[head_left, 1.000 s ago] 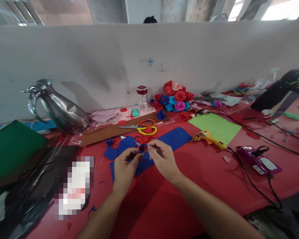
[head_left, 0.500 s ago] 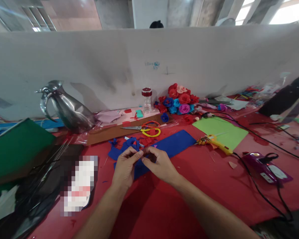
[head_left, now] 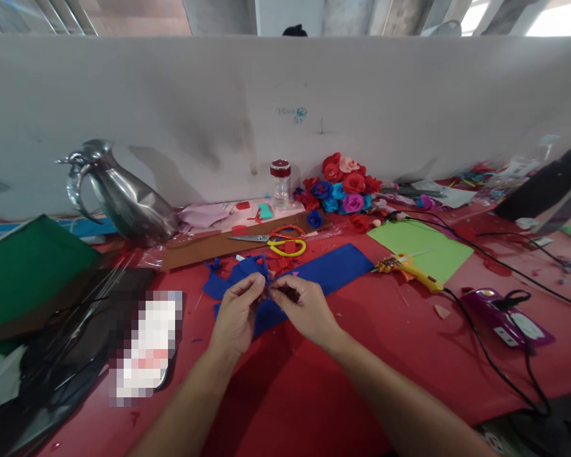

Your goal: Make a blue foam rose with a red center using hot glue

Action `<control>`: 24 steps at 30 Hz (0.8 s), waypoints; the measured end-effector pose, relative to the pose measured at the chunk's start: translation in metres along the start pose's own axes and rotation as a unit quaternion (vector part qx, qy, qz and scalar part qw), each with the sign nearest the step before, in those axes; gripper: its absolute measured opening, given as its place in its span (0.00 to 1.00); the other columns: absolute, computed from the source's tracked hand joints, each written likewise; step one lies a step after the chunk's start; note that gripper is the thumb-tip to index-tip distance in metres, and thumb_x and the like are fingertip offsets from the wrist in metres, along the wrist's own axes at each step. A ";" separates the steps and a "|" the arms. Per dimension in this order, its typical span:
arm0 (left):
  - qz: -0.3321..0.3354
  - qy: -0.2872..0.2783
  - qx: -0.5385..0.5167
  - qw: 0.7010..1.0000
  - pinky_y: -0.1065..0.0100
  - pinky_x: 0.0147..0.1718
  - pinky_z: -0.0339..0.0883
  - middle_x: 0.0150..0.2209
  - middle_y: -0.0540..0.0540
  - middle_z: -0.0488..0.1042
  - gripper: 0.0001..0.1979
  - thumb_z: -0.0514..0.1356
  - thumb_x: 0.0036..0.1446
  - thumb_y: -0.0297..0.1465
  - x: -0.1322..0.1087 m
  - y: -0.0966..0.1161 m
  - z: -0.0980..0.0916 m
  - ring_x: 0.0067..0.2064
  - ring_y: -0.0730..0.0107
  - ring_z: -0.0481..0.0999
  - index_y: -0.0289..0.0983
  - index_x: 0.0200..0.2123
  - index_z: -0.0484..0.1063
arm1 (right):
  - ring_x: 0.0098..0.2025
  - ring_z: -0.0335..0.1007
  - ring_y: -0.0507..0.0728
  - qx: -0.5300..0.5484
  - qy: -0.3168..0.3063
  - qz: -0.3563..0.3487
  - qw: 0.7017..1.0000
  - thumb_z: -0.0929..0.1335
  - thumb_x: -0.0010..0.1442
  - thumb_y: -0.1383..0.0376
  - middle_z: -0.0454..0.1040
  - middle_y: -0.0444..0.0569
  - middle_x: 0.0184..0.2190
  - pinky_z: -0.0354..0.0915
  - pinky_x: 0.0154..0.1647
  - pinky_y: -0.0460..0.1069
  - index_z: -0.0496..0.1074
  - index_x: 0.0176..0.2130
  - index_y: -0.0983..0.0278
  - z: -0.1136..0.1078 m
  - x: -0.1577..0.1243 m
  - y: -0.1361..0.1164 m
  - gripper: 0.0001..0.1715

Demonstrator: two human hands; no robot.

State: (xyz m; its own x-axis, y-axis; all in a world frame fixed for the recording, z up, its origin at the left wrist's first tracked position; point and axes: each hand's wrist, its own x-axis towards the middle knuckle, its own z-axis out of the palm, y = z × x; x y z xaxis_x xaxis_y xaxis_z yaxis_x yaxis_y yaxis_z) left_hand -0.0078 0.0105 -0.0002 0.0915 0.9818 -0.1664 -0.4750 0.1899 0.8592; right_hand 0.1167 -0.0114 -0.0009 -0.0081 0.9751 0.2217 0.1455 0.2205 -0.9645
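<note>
My left hand and my right hand meet fingertip to fingertip above a blue foam sheet on the red table. Both hands pinch a small piece between them; it is almost hidden by the fingers, and only a dark bit shows. Blue foam scraps lie just beyond my left hand. Scissors with yellow and orange handles rest a little farther back on a brown sheet.
A steel jug stands at back left. A pile of foam roses and a small jar sit by the white partition. A yellow glue gun lies by green paper; cables and a purple power strip are right.
The blue rolled piece seen between my fingertips a second ago is now covered by them. My hands have drawn closer together and slightly lower; the camera view shifted a little.
</note>
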 end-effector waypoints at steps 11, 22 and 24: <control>0.005 0.006 0.017 1.000 0.74 0.29 0.61 0.24 0.52 0.73 0.11 0.72 0.35 0.34 -0.002 0.001 0.004 0.27 0.78 0.66 0.36 0.21 0.76 | 0.28 0.69 0.51 -0.020 -0.006 0.007 1.000 0.65 0.55 0.64 0.76 0.45 0.27 0.62 0.29 0.45 0.75 0.30 0.63 0.004 -0.003 0.001 0.09; 0.083 0.040 0.055 0.994 0.69 0.35 0.65 0.26 0.51 0.73 0.12 0.70 0.41 0.37 0.000 0.002 0.001 0.32 0.71 0.70 0.37 0.22 0.73 | 0.34 0.72 0.54 -0.191 -0.062 -0.003 0.980 0.65 0.58 0.68 0.78 0.47 0.33 0.64 0.36 0.47 0.76 0.35 0.63 0.001 -0.001 0.006 0.08; 0.095 0.062 0.031 0.993 0.69 0.35 0.66 0.26 0.51 0.71 0.14 0.69 0.43 0.39 0.001 0.004 0.001 0.32 0.72 0.70 0.37 0.23 0.70 | 0.40 0.72 0.56 -0.302 -0.095 0.001 0.948 0.66 0.58 0.69 0.78 0.49 0.38 0.65 0.41 0.49 0.76 0.38 0.63 0.000 -0.002 0.007 0.09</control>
State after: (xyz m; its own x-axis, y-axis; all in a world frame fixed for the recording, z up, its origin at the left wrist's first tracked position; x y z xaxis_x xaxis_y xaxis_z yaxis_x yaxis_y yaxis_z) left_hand -0.0086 0.0126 0.0031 -0.1059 0.9929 -0.0536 -0.4184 0.0044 0.9082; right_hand 0.1173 -0.0116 -0.0079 -0.1769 0.9750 0.1349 0.6862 0.2204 -0.6932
